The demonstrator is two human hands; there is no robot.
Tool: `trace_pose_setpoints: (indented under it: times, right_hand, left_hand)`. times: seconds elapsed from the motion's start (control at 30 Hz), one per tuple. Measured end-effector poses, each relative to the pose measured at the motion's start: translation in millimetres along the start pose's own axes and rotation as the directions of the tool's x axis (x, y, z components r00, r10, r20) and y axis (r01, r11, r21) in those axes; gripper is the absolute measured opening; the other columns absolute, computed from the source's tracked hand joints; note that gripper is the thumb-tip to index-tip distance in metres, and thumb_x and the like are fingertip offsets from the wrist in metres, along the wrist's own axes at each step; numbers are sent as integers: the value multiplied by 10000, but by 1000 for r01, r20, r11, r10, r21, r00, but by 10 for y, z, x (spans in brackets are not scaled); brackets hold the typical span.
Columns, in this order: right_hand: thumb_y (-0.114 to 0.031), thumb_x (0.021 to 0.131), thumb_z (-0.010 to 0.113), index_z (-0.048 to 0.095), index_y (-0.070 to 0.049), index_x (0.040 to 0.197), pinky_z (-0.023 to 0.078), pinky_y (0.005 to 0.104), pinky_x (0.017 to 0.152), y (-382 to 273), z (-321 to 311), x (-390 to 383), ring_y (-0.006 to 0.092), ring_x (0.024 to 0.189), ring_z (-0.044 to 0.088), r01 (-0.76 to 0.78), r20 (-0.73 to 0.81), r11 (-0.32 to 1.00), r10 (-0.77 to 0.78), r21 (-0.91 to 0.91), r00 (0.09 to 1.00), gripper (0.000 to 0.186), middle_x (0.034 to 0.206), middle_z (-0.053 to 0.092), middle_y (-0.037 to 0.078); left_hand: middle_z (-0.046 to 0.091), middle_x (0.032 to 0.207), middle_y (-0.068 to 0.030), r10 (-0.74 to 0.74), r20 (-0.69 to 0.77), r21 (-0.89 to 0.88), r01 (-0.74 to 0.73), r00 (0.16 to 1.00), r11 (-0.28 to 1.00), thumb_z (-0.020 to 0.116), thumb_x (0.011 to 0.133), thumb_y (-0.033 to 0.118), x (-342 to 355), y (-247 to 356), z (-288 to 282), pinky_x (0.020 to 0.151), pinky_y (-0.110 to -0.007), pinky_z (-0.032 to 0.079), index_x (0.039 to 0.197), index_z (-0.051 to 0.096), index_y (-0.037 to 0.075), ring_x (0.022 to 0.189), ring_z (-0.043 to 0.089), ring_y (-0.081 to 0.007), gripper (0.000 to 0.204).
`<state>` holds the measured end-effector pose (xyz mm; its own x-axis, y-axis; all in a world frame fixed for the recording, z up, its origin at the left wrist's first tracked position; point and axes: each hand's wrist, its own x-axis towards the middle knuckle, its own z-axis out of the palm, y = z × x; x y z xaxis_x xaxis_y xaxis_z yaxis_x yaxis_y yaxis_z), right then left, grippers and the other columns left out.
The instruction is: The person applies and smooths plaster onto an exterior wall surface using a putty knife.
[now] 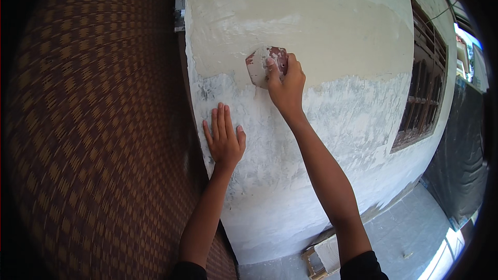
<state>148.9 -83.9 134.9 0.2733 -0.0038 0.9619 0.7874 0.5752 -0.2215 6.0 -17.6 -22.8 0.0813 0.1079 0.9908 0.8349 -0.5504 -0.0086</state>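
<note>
A flat, many-sided, reddish-brown scraper smeared with whitish plaster (258, 68) is resting against the rough, grey-mottled white wall (353, 119), at the lower border of a smooth cream plaster layer (353, 36). The right hand (287, 87) is pinching its right side, the thumb pressing on the front face. Lower, the left hand (226, 145) is lying flat on the wall, with thumb and little finger spreading outward. On the left, a brown woven panel (104, 124) is standing; on the right, a brown barred window (423, 85) is showing.
</note>
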Motion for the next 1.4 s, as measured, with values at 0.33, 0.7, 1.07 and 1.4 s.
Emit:
trace_pose_setpoints:
  times: [0.33, 0.7, 1.07, 1.4]
  right_hand:
    - [-177, 966, 623, 579, 34, 1009, 503, 396, 730, 13, -91, 125, 304, 775, 660, -199, -103, 976, 207, 86, 973, 220, 854, 661, 202]
    - [-183, 976, 608, 565, 31, 999, 495, 364, 760, -43, -189, 294, 236, 794, 631, -352, -212, 910, 397, 220, 893, 219, 879, 665, 161]
    - [-194, 969, 619, 577, 24, 1003, 506, 364, 767, 175, -482, 499, 230, 815, 645, -340, -251, 924, 375, 172, 892, 224, 930, 677, 139]
    - [-104, 864, 656, 590, 9, 1055, 375, 423, 752, -3, 1, 10, 316, 795, 529, 251, 133, 968, -247, -19, 960, 231, 851, 595, 152]
  left_hand:
    - [329, 1587, -156, -1, -3, -18, 1, 1000, 1000, 454, 965, 253, 2, 6, -25, 1207, -555, 125, 1531, 297, -5, 1487, 282, -317, 642]
    - [365, 1581, -124, -9, -29, 25, 9, 1000, 1000, 448, 971, 286, 1, -8, -6, 1205, -533, 172, 1514, 365, 13, 1475, 319, -276, 614]
    - [354, 1585, -132, -16, -13, 26, 16, 1000, 1000, 443, 971, 285, -2, 11, -7, 1205, -537, 166, 1517, 355, 8, 1479, 311, -280, 619]
    - [317, 1584, -184, 26, -28, 7, -26, 999, 1000, 459, 943, 226, 11, -27, -3, 1199, -569, 141, 1522, 296, -27, 1481, 280, -343, 653]
